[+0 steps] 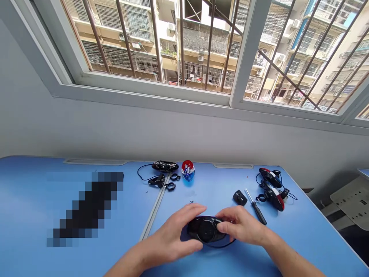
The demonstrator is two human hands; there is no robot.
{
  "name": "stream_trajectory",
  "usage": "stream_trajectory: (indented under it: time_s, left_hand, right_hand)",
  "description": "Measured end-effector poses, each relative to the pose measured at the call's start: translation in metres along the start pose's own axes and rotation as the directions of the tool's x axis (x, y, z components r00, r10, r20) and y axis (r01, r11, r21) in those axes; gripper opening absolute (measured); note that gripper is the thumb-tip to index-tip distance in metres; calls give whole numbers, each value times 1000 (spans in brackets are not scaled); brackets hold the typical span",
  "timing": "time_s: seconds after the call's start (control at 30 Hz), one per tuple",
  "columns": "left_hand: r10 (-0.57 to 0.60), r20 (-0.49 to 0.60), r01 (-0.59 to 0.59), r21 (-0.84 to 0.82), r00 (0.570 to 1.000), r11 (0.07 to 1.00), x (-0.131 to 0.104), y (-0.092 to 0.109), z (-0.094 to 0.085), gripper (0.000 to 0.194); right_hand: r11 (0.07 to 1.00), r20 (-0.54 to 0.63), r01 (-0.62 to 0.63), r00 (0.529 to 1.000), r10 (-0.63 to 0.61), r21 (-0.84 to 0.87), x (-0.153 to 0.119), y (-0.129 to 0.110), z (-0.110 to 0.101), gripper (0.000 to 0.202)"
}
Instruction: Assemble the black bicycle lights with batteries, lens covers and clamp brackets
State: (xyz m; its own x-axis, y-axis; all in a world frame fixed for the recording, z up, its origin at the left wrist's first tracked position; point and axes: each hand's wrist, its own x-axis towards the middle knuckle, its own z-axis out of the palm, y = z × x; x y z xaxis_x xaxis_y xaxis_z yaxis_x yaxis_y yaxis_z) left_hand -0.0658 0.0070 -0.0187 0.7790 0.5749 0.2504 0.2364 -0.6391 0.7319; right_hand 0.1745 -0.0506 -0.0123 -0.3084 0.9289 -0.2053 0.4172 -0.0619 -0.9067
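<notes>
A black oval housing (206,229) is held between both hands near the front edge of the blue surface (302,238), low over it; whether it rests on the surface cannot be told. The left hand (173,234) is curled around its left end, grip clenched on the housing, fingers draped over the top. The right hand (242,225) is closed on the right end, thumb pressed at the rim. A thin black cable (219,245) is seen looping out beneath the housing toward the front edge. Just behind the right hand a screwdriver (256,206) is laid with its black handle toward the front, and a small black part (240,197) sits beside its tip. Toward the right edge a red and black unit (272,188) is piled with its wires. Near the back edge a second black oval (165,166), two clamp rings (172,181) and a red, white and blue shell (188,170) are set out.
</notes>
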Motion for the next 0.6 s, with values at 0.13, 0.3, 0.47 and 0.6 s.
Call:
stream_trajectory:
  time_s: [0.13, 0.3, 0.47, 0.6]
  left_hand:
    - [174, 79, -180, 79, 982, 980, -3, -11, 13, 85]
    - [230, 26, -232, 132, 973, 964, 0, -19, 21, 73]
    - [180, 19, -181, 169, 983, 969, 2, -13, 15, 66]
    - [137, 13, -137, 185, 991, 973, 2, -8, 13, 61]
  right_hand:
    - [999, -15, -25, 1000, 25, -34, 1, 2, 2, 23]
    - [980, -78, 4, 997, -20, -198, 0, -4, 4, 25]
    - [802, -115, 97, 972, -203, -590, -17, -18, -1, 28]
    - [531, -5, 87, 986, -169, -843, -31, -28, -4, 10]
